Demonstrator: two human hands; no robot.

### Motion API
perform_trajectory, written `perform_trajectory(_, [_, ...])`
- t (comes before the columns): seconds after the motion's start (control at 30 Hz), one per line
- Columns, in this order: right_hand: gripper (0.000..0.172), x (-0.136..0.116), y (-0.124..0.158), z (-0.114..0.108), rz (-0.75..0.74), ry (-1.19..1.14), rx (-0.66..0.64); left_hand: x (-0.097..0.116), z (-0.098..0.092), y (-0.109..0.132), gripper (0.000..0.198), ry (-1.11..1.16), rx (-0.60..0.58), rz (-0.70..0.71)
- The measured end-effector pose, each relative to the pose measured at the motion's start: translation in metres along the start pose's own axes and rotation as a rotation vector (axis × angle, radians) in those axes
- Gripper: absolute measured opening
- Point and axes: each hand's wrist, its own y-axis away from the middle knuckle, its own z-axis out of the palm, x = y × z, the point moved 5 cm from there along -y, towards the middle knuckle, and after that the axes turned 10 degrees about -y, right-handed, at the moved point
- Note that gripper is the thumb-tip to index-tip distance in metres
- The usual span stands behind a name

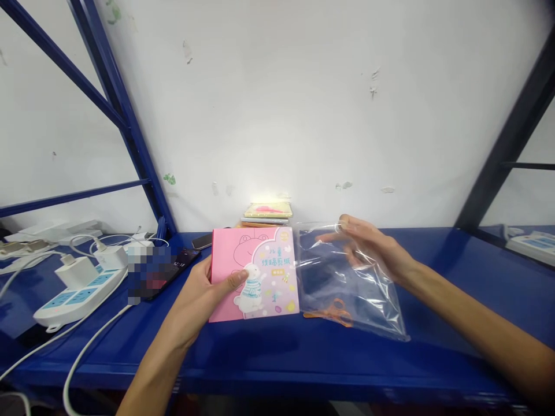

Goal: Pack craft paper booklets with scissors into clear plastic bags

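Note:
My left hand (203, 292) grips the left edge of a pink booklet (255, 271) with a white rabbit on its cover, thumb pressed on the front. The booklet stands tilted on the blue shelf (277, 352). My right hand (368, 245) holds the top edge of a clear plastic bag (347, 283) just right of the booklet, fingers pinched on the film. Small orange scissors (332, 312) lie at the bag's lower part; I cannot tell whether they are inside it or under it.
A small stack of coloured paper pads (267, 212) leans on the white wall behind. A dark phone (165, 271) lies at left, beside a white power strip (78, 292) with chargers and cables. Blue rack posts (130, 133) rise at left, a dark one at right.

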Motion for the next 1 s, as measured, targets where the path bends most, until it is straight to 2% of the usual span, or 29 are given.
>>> perform_trajectory(0.27, [0.035,0.006,-0.001,0.0,0.054,-0.003,-0.029,-0.003,-0.003,-0.002,0.07,0.031,-0.051,-0.021])
perform_trajectory(0.53, [0.025,0.014,-0.002,-0.007,0.153,-0.118,0.028,0.004,0.0,0.002,0.073,0.055,0.016,0.009])
perform_trajectory(0.63, [0.02,0.02,-0.002,-0.012,0.208,-0.199,0.049,0.005,0.001,0.001,0.074,0.013,0.031,0.04])
perform_trajectory(0.77, [0.015,0.026,-0.004,-0.015,0.235,-0.288,0.033,0.007,-0.003,0.0,0.069,-0.067,0.107,0.117])
perform_trajectory(1.0, [0.014,0.025,-0.001,-0.011,0.285,-0.356,0.064,0.013,-0.002,0.002,0.063,-0.181,0.193,0.211])
